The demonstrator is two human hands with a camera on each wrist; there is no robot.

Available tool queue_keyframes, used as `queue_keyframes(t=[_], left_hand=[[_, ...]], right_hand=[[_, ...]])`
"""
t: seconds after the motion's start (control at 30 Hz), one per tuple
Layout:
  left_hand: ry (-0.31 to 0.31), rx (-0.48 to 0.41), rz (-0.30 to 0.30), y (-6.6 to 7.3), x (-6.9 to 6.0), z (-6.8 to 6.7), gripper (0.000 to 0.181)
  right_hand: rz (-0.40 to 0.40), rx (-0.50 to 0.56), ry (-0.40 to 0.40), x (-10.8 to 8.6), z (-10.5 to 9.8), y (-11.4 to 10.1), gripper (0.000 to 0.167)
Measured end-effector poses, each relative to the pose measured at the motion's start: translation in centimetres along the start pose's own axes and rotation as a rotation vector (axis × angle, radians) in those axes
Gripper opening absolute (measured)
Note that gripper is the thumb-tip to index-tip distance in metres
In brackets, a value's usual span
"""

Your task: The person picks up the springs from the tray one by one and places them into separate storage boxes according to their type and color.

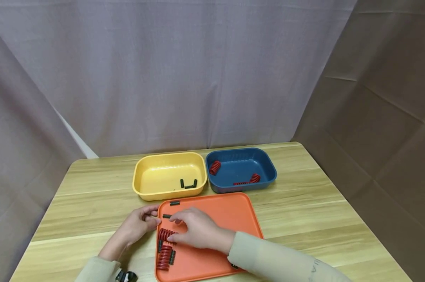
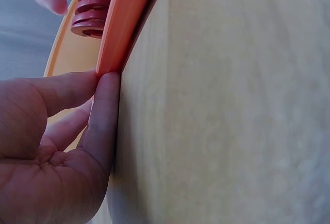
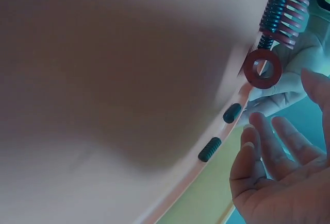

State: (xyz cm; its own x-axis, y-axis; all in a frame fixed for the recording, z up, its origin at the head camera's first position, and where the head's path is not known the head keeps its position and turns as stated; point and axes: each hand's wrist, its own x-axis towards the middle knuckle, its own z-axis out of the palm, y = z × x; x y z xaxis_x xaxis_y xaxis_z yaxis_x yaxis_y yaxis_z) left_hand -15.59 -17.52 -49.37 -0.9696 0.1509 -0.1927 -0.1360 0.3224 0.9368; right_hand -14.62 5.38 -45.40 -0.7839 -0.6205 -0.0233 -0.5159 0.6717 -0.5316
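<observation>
An orange tray point(image 1: 212, 219) lies on the table with springs along its left side. My left hand point(image 1: 136, 226) pinches the tray's left rim between thumb and finger, as the left wrist view shows at close range point(image 2: 56, 147). Over the tray hovers my right hand point(image 1: 198, 231), fingers loosely bent, holding nothing in the right wrist view. Closest to it are a thick red spring point(image 1: 165, 234) and a small black spring point(image 1: 167, 216). Another red spring point(image 1: 164, 257) lies nearer me, beside a black spring point(image 1: 172, 257). One more black spring point(image 1: 175, 203) sits at the far left corner.
Behind the tray stands a yellow bin point(image 1: 163, 172) with several black springs inside. A blue bin point(image 1: 240, 166) to its right holds several red springs. Part of a dark piece point(image 1: 234, 266) shows under my right forearm. Grey curtains point(image 1: 184, 78) hang around the wooden table point(image 1: 304, 219).
</observation>
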Motion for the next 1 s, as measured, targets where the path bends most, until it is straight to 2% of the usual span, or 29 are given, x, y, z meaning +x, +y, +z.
queue_keyframes(t=[0.4, 0.73, 1.0], left_hand=[[0.003, -0.008, 0.005, -0.16, 0.05, 0.02, 0.048], [0.002, -0.024, -0.004, -0.15, 0.16, 0.13, 0.047], [0.003, -0.036, -0.013, -0.06, 0.11, 0.16, 0.047]], right_hand=[[-0.016, -0.043, -0.056, 0.45, 0.4, -0.8, 0.046], [0.01, -0.052, -0.073, 0.63, 0.78, -0.88, 0.027], [0.039, -0.058, -0.09, 0.46, 0.26, -0.45, 0.023]])
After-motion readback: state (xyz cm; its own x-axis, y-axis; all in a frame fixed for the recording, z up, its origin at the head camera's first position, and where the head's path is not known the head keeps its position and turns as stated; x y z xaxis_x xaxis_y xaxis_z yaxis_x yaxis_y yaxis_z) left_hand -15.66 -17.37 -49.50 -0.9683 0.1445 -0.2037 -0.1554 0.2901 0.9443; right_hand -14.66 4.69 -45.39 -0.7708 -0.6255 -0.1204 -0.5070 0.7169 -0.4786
